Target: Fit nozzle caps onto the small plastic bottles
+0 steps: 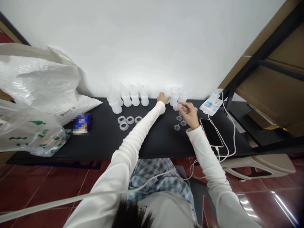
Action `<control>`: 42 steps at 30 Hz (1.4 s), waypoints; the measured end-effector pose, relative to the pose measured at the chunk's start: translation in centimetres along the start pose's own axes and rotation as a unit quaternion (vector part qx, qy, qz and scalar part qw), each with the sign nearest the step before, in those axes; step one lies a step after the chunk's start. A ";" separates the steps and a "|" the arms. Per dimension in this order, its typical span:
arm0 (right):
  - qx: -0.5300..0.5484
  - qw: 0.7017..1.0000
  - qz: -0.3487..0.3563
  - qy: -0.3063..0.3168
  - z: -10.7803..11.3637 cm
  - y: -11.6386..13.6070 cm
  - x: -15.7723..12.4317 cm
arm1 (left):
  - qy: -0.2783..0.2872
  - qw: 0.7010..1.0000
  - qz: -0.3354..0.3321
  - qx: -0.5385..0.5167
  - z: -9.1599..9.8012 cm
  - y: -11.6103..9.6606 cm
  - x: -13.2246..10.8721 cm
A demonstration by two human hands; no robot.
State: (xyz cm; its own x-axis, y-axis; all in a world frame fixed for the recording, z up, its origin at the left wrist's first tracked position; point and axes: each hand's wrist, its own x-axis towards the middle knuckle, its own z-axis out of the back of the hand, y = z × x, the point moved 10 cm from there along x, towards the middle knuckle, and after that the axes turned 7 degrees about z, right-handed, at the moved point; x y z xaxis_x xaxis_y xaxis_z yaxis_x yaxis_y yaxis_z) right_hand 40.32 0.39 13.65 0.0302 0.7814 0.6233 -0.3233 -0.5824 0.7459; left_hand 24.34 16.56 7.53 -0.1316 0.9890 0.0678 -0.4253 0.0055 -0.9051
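Observation:
My left hand (162, 98) reaches to the back of the black table, its fingers around a whitish bottle (167, 98) that is partly hidden. Right of it stand several more white bottles (174, 97). My right hand (189, 114) pinches a small clear plastic piece (177, 106) in front of them. Under and beside that hand lie several small clear discs (177, 127). On the left stand several white bottles with clear domed tops (135, 96). Several translucent rings (130, 120) lie in front of those, beside my left sleeve.
Plastic bags (40, 85) fill the table's left end, next to a blue packet (81, 123). At the right are a white box (211, 104), a phone (211, 133) and white cables. A white wall stands behind the black table (102, 139).

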 end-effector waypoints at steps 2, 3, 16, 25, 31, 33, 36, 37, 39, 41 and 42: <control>-0.007 1.000 -0.001 -0.003 0.4 0.0 0.0 | 0.003 1.000 0.015 0.021 0.6 0.5 -0.6; -0.008 1.000 -0.004 -0.011 0.8 -0.1 0.1 | 0.000 0.999 0.022 0.025 1.2 0.9 -1.2; 0.154 0.979 -0.054 0.120 -5.4 1.3 -0.6 | 0.141 0.968 -0.207 -0.013 12.5 -1.2 -14.5; 0.182 0.970 0.019 0.160 -6.5 4.7 -0.7 | 0.419 0.871 0.147 -0.211 8.7 3.0 -15.8; 0.180 0.963 0.032 0.199 -6.8 6.7 -0.1 | 0.422 0.824 0.286 -0.247 7.4 5.2 -16.9; 0.170 0.962 0.043 0.209 -6.8 7.1 0.1 | 0.405 0.820 0.305 -0.265 7.4 5.6 -16.8; 0.156 0.966 0.045 0.202 -6.8 6.8 0.3 | 0.390 0.814 0.305 -0.305 7.3 5.5 -16.5; 0.153 0.968 0.039 0.195 -6.8 6.5 0.4 | 0.377 0.821 0.292 -0.316 7.4 5.4 -16.2; 0.153 0.971 0.024 0.181 -6.8 5.8 0.4 | 0.331 0.849 0.252 -0.326 8.0 5.1 -15.5; 0.160 0.972 0.012 0.174 -6.8 5.3 0.3 | 0.271 0.883 0.200 -0.327 9.1 4.6 -15.1; 0.166 0.971 0.007 0.175 -6.9 5.1 0.2 | 0.239 0.900 0.167 -0.325 9.8 4.2 -15.0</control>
State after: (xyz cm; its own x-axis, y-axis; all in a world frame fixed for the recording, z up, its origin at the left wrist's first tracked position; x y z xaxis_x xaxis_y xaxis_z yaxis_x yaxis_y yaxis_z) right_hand 32.19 -0.88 16.01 -0.3137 0.7677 0.5587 0.0019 -0.5879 0.8089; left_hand 15.74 0.33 6.80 0.3118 0.9010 -0.3017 0.2001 -0.3727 -0.9061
